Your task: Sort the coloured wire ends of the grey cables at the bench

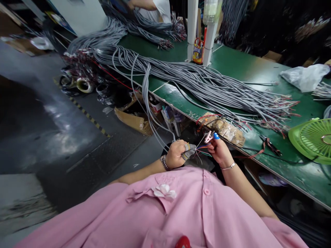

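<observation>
My left hand [178, 153], with grey covers on some fingers, is closed around the end of a grey cable [158, 133]. Thin coloured wires [204, 152], among them orange, blue, green and white ones, fan out from that end toward the right. Close by, my right hand [220, 152] has its fingers pinched on some of these wires, and a blue cover sits on its thumb. A small pale pink clip-like piece [208, 137] shows just above the right fingertips; whether the hand touches it I cannot tell.
A long bundle of grey cables [191, 77] lies across the green table [240, 67]. Along its near edge are a taped block [230, 132] and pliers [270, 145]. A green fan [314, 139] stands at right. Behind the table, another person's arm [144, 4] shows.
</observation>
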Available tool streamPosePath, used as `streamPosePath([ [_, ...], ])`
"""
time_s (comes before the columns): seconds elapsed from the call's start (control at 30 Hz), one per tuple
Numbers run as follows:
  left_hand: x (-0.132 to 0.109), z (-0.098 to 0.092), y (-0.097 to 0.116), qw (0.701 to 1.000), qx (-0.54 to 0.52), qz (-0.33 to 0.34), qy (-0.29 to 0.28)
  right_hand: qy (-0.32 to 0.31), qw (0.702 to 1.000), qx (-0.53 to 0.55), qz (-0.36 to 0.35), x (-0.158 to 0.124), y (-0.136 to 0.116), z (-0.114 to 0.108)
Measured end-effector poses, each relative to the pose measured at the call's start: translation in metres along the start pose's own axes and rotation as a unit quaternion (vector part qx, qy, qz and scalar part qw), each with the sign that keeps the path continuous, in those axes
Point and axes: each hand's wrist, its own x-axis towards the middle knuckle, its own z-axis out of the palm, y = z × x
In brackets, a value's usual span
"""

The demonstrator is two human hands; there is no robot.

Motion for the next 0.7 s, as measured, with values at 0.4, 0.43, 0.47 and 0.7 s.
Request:
streamPosePath([
  [0.4,0.011,0.028,-0.009,1.000,0.007,-0.024,-0.012,0.047,0.999,-0.023,-0.010,0.010,0.016,0.001],
  [0.43,0.010,0.030,-0.009,1.000,0.008,-0.020,-0.012,0.046,0.999,0.002,0.001,0.011,0.015,0.002],
  [0.47,0.009,0.032,-0.010,1.000,0.009,-0.015,-0.012,0.046,0.999,0.022,0.002,0.012,0.014,0.004],
  [0.7,-0.004,0.036,-0.011,0.999,0.008,0.000,-0.043,0.036,0.999,0.027,-0.015,0.007,0.009,0.011],
])
